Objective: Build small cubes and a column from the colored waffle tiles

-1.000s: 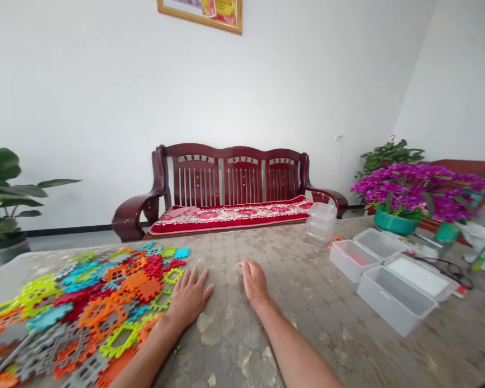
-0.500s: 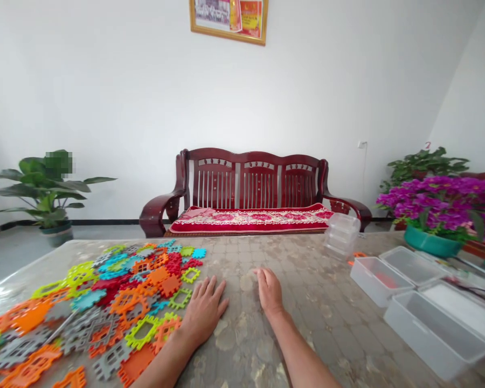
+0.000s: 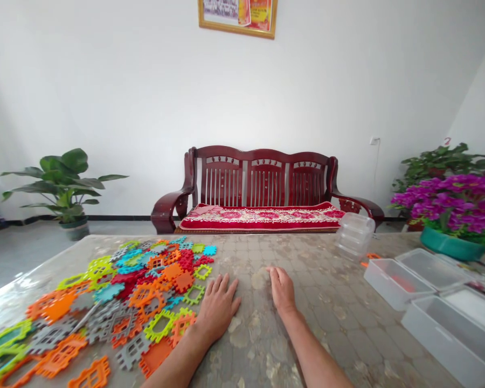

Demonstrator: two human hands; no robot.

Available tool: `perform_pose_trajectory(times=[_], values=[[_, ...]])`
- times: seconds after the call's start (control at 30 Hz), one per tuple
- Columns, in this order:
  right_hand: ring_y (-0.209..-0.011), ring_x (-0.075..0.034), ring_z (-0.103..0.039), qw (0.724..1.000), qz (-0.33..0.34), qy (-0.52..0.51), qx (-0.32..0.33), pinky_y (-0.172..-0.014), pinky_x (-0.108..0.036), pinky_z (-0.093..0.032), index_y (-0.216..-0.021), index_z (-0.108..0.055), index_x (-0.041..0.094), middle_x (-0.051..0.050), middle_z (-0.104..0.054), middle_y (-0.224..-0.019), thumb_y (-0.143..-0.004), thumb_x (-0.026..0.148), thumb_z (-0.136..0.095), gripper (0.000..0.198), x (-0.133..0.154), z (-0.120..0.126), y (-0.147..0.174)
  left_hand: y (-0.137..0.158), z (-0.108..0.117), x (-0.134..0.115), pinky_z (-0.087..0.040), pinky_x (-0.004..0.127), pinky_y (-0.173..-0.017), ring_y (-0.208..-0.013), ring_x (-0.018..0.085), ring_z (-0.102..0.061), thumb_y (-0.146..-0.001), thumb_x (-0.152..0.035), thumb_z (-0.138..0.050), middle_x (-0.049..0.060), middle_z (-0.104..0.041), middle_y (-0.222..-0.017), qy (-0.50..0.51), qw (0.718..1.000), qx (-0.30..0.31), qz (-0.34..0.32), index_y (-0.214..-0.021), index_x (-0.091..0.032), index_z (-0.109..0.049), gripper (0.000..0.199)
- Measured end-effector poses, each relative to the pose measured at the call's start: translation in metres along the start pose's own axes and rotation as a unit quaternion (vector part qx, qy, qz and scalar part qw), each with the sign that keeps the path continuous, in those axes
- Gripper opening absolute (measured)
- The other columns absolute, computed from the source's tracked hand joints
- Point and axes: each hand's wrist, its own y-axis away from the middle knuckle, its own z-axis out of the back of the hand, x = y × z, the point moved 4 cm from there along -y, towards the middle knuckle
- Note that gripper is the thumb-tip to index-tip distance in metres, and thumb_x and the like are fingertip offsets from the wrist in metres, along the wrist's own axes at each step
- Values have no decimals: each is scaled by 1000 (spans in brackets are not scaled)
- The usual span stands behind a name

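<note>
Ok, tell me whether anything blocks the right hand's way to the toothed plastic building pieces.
Partly: the left hand lies spread on the table between the right hand and the nearer toothed plastic building pieces. Towards the bright blue piece at the far right corner, nothing visible stands in the way.

Both bare forearms reach forward, angling inward; the left hand (image 3: 218,308) lies palm down, fingers slightly spread, thumb held apart; the right hand (image 3: 282,292) rests nearly on edge, fingers close together, tips bent inward; the hands stay apart.
</note>
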Motion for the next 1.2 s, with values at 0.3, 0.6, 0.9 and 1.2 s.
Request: perform_pose_trajectory(times=[0.3, 0.6, 0.9, 1.2], values=[[-98, -23, -66, 1000, -13, -14, -4, -91, -34, -47, -86, -72, 21, -10, -74, -98, -88, 49, -33, 48, -4, 3, 1, 0, 2, -2, -30, 51, -115, -141, 32, -38, -94, -37, -46, 12, -46, -150, 1, 1000, 10, 1, -142, -24, -51, 50], [-95, -23, -66, 1000, 0, -25, 3, -88, -34, -47, -84, -72, 20, -10, -74, -95, -87, 50, -36, 47, -1, 4, 3, 0, -2, -1, -30, 52, -115, -141, 32, -38, -95, -35, -45, 11, -47, -150, 4, 1000, 3, 0, -142, -24, -51, 48], [-95, -22, -65, 1000, 16, -8, 6, -90, -34, -47, -84, -72, 21, -8, -74, -95, -90, 44, -35, 45, 8, 3, 6, 1, -2, 0, -33, 51, -114, -138, 31, -42, -94, -34, -47, 11, -50, -147, -3, 1000, -22, -11, -139, -25, -55, 46], [-95, -20, -65, 1000, 19, 6, 3, -90, -33, -47, -87, -72, 21, -7, -74, -94, -92, 35, -34, 41, 11, 3, 7, -2, -6, 3, -33, 51, -113, -138, 32, -42, -95, -34, -45, 11, -51, -147, -12, 1000, -19, -20, -139, -25, -55, 47]])
